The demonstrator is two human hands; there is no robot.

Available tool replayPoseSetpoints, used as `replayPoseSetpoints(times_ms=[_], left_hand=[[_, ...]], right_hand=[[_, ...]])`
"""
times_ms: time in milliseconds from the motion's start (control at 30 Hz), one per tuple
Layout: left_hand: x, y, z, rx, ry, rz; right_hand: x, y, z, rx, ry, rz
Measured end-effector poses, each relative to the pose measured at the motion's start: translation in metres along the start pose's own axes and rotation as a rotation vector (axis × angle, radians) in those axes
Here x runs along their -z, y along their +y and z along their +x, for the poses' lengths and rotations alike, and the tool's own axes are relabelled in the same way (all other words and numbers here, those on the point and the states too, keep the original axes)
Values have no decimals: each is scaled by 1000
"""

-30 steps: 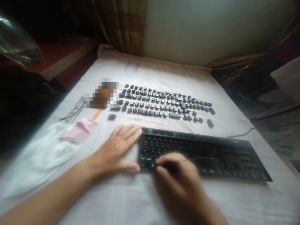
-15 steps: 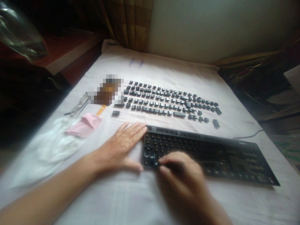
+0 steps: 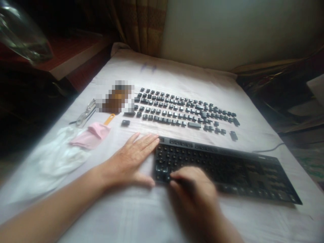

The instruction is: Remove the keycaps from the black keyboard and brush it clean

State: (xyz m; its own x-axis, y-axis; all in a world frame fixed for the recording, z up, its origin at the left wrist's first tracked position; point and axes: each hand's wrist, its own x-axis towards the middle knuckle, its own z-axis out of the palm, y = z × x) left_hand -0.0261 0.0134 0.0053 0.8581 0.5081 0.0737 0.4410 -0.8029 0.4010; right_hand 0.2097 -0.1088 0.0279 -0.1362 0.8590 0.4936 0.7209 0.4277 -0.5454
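A black keyboard [image 3: 227,168] with most of its keycaps off lies on the white cloth. My left hand [image 3: 133,155] rests flat with fingers spread, its fingertips and thumb against the keyboard's left end. Over the lower left corner, my right hand [image 3: 196,192] is closed in a pinch on a dark slim tool, mostly hidden by the fingers and blurred. The pinched fingertips are beside the bottom-row key places. Beyond the keyboard, loose black keycaps [image 3: 194,125] are laid out in rows, and a single keycap [image 3: 126,123] sits apart at their left.
A pink cloth [image 3: 92,135] and a white cloth [image 3: 55,162] lie at left, by an orange handle [image 3: 109,119] and eyeglasses [image 3: 86,114]. Behind them is a pixelated brown patch [image 3: 116,99]. A cable [image 3: 269,149] runs off the right. A reddish wooden table [image 3: 76,50] stands at far left.
My right hand has shifted slightly left and down at the keyboard's lower left corner, still pinched. My left hand stays put. The loose keycaps have not been rearranged.
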Motion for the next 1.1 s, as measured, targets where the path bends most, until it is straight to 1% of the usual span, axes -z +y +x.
replayPoseSetpoints(times_ms=[100, 200, 267, 433, 500, 633, 667, 867, 933, 1000, 1100], left_hand=[[-1, 0, 0, -10, 18, -10], [-2, -1, 0, -18, 36, -8], [-3, -1, 0, -17, 38, 3], [-2, -1, 0, -15, 9, 13], [-2, 0, 0, -9, -1, 17], [-3, -1, 0, -5, 1, 36], [-4, -1, 0, -6, 3, 38], [-3, -1, 0, -3, -7, 25], [-1, 0, 1, 5, -30, 28], [1, 2, 2, 15, -50, 33], [2, 3, 2, 23, -59, 37]], right_hand=[[4, -1, 7, -68, -64, -18], [5, -1, 10, -44, -114, -41], [1, 0, 7, 2, -98, -45], [-9, 4, -6, 154, 12, -87], [-9, 4, -6, 164, 17, -97], [-4, 0, 0, 71, -36, -75], [-3, -1, 1, 69, -39, -81], [-8, 5, -2, 218, 2, -123], [-9, 7, -2, 196, 16, -86], [-9, 7, -3, 143, 27, -46], [-8, 6, -5, 97, 39, -1]])
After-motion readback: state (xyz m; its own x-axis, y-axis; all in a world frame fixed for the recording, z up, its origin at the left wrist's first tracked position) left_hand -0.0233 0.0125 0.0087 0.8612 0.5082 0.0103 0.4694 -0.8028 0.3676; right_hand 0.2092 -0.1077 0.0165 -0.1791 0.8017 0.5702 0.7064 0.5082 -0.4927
